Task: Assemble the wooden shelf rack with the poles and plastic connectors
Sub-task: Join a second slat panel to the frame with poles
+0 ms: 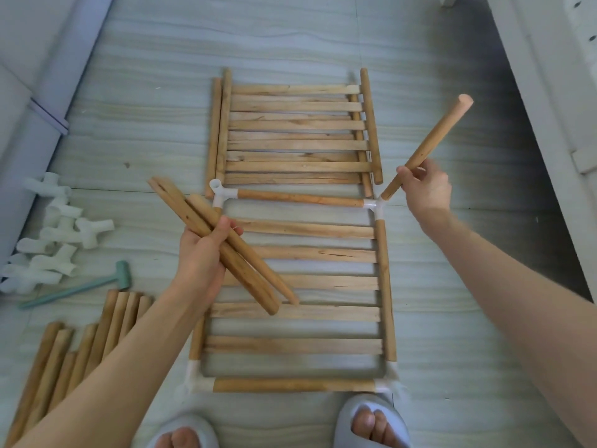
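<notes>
Nearest us, our slippered feet stand at the close edge of a slatted shelf frame lying flat on the floor, with white plastic connectors at its corners.

Our left hand hovers over the frame's left side, fingers curled round a bundle of short poles that cross diagonally through the palm, the forearm reaching in from the lower left. Left of that hand lie loose connectors, a small green mallet and more poles.

Farther out, our right hand grips a single pole near its lower end, wrist bent, the pole slanting up and away. Its tip meets the far-right corner connector, just below and left of the hand.

To seat it well, we judge the pole should be brought upright in line with the socket, then pressed straight down.

Beyond the hands, a second slatted shelf rests on the floor.
</notes>
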